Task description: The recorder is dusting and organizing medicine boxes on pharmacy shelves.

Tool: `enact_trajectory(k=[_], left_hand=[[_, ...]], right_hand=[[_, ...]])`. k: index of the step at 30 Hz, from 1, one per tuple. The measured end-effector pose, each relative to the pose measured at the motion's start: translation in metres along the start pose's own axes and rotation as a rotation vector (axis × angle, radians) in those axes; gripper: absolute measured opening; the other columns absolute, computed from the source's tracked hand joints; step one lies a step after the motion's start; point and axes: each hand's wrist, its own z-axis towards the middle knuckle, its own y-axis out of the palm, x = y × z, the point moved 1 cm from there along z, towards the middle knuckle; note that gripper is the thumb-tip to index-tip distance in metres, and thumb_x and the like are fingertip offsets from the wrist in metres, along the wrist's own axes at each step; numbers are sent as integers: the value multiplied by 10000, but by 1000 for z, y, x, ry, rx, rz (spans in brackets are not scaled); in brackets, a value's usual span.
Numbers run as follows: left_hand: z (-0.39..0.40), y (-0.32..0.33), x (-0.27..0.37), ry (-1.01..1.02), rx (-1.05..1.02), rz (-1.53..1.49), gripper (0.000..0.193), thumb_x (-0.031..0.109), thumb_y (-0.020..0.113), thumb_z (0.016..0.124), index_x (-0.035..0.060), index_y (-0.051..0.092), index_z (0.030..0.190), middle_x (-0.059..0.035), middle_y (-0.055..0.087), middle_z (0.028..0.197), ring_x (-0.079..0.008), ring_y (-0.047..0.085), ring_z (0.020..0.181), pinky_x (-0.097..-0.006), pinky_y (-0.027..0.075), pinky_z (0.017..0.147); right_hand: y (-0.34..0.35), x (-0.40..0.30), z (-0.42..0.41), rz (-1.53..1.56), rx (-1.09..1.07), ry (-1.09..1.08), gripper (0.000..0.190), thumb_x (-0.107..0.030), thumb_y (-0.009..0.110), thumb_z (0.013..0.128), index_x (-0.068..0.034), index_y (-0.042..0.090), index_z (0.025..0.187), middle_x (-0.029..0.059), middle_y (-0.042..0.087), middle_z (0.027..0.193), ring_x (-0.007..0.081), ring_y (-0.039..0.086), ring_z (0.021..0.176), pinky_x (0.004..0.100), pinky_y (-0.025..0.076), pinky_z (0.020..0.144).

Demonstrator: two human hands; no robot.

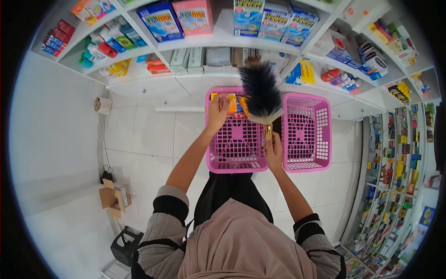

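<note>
My right hand grips a duster by its gold-coloured handle. The dark, fluffy head of the duster points up towards the shelves and covers the right rim of a pink plastic basket. Over the far left part of that basket, my left hand has its fingers closed on a yellow-orange box. Several small orange and red packages lie beside it at the basket's far end. The grid floor of the basket shows in its near part.
A second pink basket stands close on the right. White shelves with boxed and bottled goods curve across the front. A glass display case runs along the right. On the left floor are an open cardboard box and a black stool.
</note>
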Motion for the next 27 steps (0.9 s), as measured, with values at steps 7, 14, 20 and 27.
enact_trajectory(k=[7, 14, 20, 27], left_hand=[[-57, 77, -148, -719, 166, -305, 307, 244, 537, 843, 12, 525, 1044, -74, 569, 866, -164, 554, 838, -289, 447, 737], [-29, 106, -163, -1056, 252, -722, 306, 234, 425, 884, 124, 434, 1170, -44, 500, 1141, -187, 466, 1075, -423, 337, 958], [2, 131, -171, -931, 466, -935, 283, 304, 445, 881, 103, 487, 1077, -44, 585, 886, -167, 557, 750, -333, 443, 733], [2, 123, -153, -1160, 805, -784, 309, 289, 564, 854, 68, 492, 1059, -42, 568, 892, -139, 550, 642, -265, 446, 518]], right_hand=[[-4, 85, 15, 5, 2, 150, 251, -193, 444, 935, -17, 436, 1113, -37, 405, 639, 29, 367, 501, 177, 311, 433], [-15, 102, 8, 81, 35, 151, 174, -177, 406, 947, -35, 450, 1036, -28, 409, 628, 20, 334, 435, 170, 273, 372], [-39, 106, -5, 52, 36, 196, 174, -166, 414, 943, -27, 451, 1042, -26, 416, 650, 15, 342, 470, 165, 282, 400], [-48, 102, -10, 32, 48, 236, 169, -152, 421, 937, -19, 450, 1038, -30, 419, 656, 15, 354, 500, 162, 291, 426]])
